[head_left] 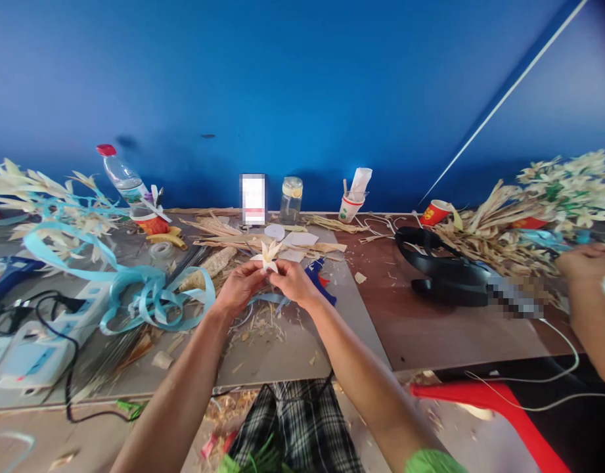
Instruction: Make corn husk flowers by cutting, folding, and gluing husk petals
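Between my two hands, above the grey tabletop, is a small pale flower with pointed petals [269,253] that looks made of dried husk. My left hand [243,284] pinches its base from the left, fingers closed. From the right, my right hand [293,281] also has its fingers closed on the base, and the fingertips of both hands nearly meet. A blue glue gun [318,279] lies just right of my right hand. Left of my left hand is a loose tangle of light blue ribbon [159,295]. Husk scraps [263,335] are scattered below my hands.
On the left lie a white power strip [50,348] with black cords and a plastic bottle [122,171]. A jar [291,200] and a white cup [350,209] stand by the blue wall. At right are a black looped object [450,279] and another person's hand [585,259].
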`<state>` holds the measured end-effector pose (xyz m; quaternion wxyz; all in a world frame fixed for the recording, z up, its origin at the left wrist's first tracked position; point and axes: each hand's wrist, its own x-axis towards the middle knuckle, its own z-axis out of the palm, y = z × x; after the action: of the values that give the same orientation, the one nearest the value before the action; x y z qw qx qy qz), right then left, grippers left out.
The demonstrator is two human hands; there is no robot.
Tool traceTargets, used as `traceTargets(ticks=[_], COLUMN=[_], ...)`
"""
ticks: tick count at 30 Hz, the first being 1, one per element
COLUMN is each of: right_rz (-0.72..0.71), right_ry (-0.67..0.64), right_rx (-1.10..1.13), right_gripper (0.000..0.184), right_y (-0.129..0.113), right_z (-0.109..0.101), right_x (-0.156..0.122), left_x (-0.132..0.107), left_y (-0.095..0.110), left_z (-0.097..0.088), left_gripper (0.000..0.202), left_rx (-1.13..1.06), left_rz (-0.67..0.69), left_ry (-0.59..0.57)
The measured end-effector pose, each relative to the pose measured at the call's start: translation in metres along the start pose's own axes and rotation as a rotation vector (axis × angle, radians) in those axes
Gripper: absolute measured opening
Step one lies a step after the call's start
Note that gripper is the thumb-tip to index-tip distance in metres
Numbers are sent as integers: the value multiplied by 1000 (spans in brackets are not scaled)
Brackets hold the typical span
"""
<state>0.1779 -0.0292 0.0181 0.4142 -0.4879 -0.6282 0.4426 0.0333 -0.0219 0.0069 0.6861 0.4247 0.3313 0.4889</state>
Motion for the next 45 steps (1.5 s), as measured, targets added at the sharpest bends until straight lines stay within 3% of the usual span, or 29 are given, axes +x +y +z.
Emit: traceTargets(ticks=[6, 12, 22, 33, 45], right_rz=[-91, -60, -57, -70, 5], right_ry=[160, 189, 179, 110, 70], right_rx=[-349, -441, -366, -248, -176], right_gripper=[14, 16, 14, 16, 17], right_y=[-5, -6, -3, -5, 0], right_z=[1, 5, 1, -1, -4], right_x=[-2, -5, -5, -4, 0], left_x=[3, 9, 5, 5, 7], left_y=[-4, -10, -1, 1, -3], left_z=[-2, -8, -6, -7, -10], left_gripper=[24, 26, 29, 26, 30], left_rx=[249, 203, 85, 141, 189], left_rz=[70, 78, -57, -4, -39], left_ry=[66, 66, 124, 148, 36])
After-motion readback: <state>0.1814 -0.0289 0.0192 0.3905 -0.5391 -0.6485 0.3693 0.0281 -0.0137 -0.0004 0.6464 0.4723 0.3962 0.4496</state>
